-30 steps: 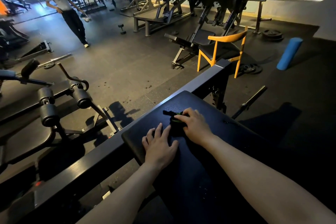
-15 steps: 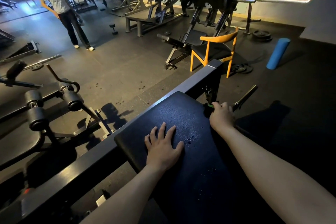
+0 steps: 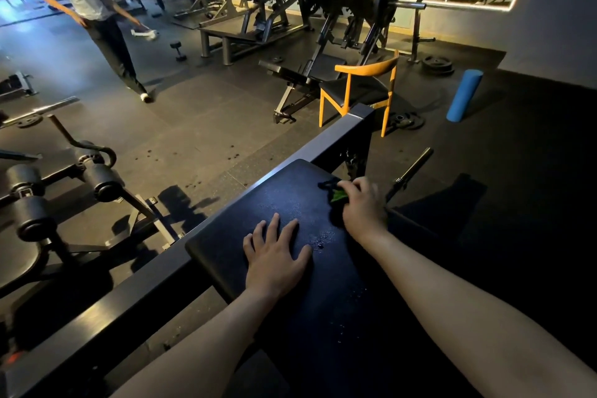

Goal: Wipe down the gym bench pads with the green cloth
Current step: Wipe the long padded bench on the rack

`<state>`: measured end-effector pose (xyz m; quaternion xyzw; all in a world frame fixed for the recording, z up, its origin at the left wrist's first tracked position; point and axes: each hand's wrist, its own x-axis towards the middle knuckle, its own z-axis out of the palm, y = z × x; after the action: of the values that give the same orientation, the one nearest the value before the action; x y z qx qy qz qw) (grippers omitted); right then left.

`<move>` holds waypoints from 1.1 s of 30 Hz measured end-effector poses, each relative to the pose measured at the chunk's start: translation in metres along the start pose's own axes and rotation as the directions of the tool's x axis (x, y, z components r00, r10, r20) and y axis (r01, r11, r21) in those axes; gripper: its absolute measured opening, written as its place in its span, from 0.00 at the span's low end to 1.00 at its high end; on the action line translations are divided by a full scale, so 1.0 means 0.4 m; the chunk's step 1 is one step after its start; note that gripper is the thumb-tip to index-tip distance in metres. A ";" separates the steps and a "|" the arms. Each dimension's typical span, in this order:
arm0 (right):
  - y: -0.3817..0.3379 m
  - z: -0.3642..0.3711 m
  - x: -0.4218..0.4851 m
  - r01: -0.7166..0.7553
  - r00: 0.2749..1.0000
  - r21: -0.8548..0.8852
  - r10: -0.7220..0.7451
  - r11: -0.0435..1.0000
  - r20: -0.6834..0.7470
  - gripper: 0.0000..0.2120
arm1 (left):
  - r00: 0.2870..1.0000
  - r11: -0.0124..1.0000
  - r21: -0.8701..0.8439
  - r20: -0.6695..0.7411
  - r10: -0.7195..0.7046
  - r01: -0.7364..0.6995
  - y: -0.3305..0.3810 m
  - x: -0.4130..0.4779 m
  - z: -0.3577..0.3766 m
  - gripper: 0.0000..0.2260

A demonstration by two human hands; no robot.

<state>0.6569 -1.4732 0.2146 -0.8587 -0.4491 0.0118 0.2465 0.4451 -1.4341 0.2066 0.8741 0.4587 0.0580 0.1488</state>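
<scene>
A dim gym with a dark rubber floor is spreading out ahead, and weight machines are standing along the far wall. In the front, a black bench pad is lying just beside a grey metal beam. The left hand is resting flat on the pad, its fingers straight and spread, holding nothing. The right hand is gripping the green cloth with curled fingers and is pressing it on the pad near the far right corner. Small water drops are shining on the pad between the two hands. Behind the bench an orange chair is standing, with a blue foam roller to its right. A blurred person in a white shirt is stepping across the floor at the far left.
</scene>
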 end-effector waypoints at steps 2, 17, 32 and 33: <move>0.036 -0.013 0.008 -0.181 0.982 -0.015 0.182 0.983 0.046 0.23 | 1.000 1.000 -0.006 -0.005 0.004 -0.004 0.000 0.002 0.004 0.28; -0.031 -0.025 -0.045 0.105 0.992 0.090 -0.110 0.990 0.061 0.20 | 0.999 0.999 -0.022 -0.002 0.042 -0.042 -0.008 0.002 -0.001 0.28; -0.099 0.012 -0.087 0.264 0.953 0.178 -0.285 0.948 0.103 0.18 | 0.997 0.999 -0.049 -0.073 0.019 -0.023 -0.005 0.000 0.006 0.35; -0.087 0.005 -0.064 0.270 0.952 0.179 -0.290 0.946 0.094 0.18 | 0.997 0.999 -0.047 -0.078 0.021 -0.025 -0.004 0.002 0.006 0.34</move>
<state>0.6143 -1.4758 0.2228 -0.7606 -0.5782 0.0647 0.2881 0.4450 -1.4330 0.2039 0.8727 0.4524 0.1046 0.1511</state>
